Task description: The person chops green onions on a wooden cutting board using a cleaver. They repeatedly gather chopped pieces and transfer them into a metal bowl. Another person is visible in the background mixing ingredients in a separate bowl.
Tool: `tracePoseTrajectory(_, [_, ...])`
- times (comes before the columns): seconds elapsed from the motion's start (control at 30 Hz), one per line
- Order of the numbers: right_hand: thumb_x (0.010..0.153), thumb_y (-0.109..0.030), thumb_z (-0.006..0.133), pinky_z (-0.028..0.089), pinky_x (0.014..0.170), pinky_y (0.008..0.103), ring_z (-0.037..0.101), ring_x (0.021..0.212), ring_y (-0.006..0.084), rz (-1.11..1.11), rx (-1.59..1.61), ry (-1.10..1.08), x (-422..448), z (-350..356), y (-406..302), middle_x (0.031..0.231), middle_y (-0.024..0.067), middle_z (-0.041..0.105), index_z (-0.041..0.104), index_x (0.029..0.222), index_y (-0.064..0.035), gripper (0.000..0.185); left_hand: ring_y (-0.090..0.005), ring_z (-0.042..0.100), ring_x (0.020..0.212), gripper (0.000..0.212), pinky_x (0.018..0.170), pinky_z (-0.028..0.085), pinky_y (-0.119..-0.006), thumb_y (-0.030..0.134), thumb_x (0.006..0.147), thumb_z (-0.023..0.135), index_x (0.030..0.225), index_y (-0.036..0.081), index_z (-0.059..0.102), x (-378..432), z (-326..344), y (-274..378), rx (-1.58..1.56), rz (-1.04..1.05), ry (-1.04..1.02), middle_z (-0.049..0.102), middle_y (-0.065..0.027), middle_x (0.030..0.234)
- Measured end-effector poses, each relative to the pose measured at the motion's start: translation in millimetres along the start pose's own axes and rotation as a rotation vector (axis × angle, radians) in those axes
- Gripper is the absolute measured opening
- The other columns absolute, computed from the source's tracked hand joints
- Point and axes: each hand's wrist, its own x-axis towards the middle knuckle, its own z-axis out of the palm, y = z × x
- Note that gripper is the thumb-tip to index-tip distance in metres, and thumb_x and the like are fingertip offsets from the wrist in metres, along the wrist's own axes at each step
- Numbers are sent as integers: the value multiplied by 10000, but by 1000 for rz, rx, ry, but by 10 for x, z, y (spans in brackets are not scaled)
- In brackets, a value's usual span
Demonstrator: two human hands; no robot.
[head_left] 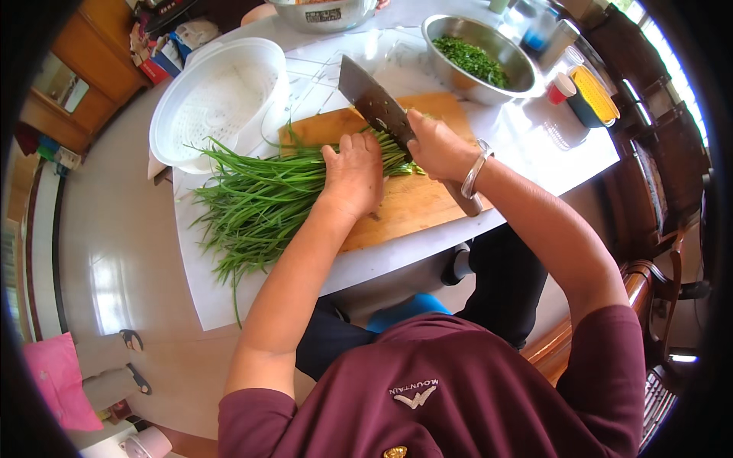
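A large bundle of green garlic chives (257,200) lies across the wooden cutting board (395,212), its leafy ends spreading left onto the white table. My left hand (355,172) presses down on the bundle near its cut end, fingers curled around the stalks. In my right hand (438,146) is a cleaver (372,97), its broad dark blade angled up and left, close beside the stalk ends at the right of my left hand. Its handle runs down under my wrist. Whether the blade's edge touches the board is hidden.
Behind the board, a steel bowl (481,23) holds chopped greens (471,60). A white plastic colander (217,103) stands at the left. Another steel bowl (326,16) is at the far edge, a person's hand (382,4) beside it. Cups and a yellow-topped container (592,94) sit at right.
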Motion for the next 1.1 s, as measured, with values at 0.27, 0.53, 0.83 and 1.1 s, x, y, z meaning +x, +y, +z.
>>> tracePoseTrajectory(0.27, [820, -67, 507, 448, 366, 329, 556, 446, 227, -21, 118, 138, -432, -322, 12, 645, 160, 529, 401, 948, 24, 190, -283, 470, 1037, 565, 786, 384, -465, 299, 752, 669, 1139, -23, 412, -6, -25, 15, 25, -25, -47, 491, -142, 1078])
tracePoseTrajectory(0.53, [781, -43, 487, 453, 677, 461, 558, 762, 450, -67, -56, 58, -705, -318, -111, 759, 288, 567, 422, 921, 72, 192, -278, 470, 1036, 568, 785, 384, -466, 293, 766, 652, 1164, -29, 407, 1, -14, 55, 51, -41, -37, 496, -138, 1064])
tracePoseTrajectory(0.83, [796, -40, 479, 427, 660, 487, 541, 762, 457, 28, -40, -15, -727, -260, -178, 720, 293, 549, 388, 920, 71, 190, -257, 477, 978, 561, 746, 376, -435, 284, 746, 656, 1148, -40, 436, -28, 42, 15, 112, -7, 56, 505, -126, 1025])
tracePoseTrajectory(1.1, [813, -59, 480, 436, 677, 484, 556, 777, 450, 12, -123, -33, -506, -153, -125, 762, 290, 562, 373, 926, 56, 194, -238, 466, 879, 454, 717, 355, -432, 134, 621, 653, 1017, -29, 503, -10, 130, 36, 36, 13, 173, 500, -109, 908])
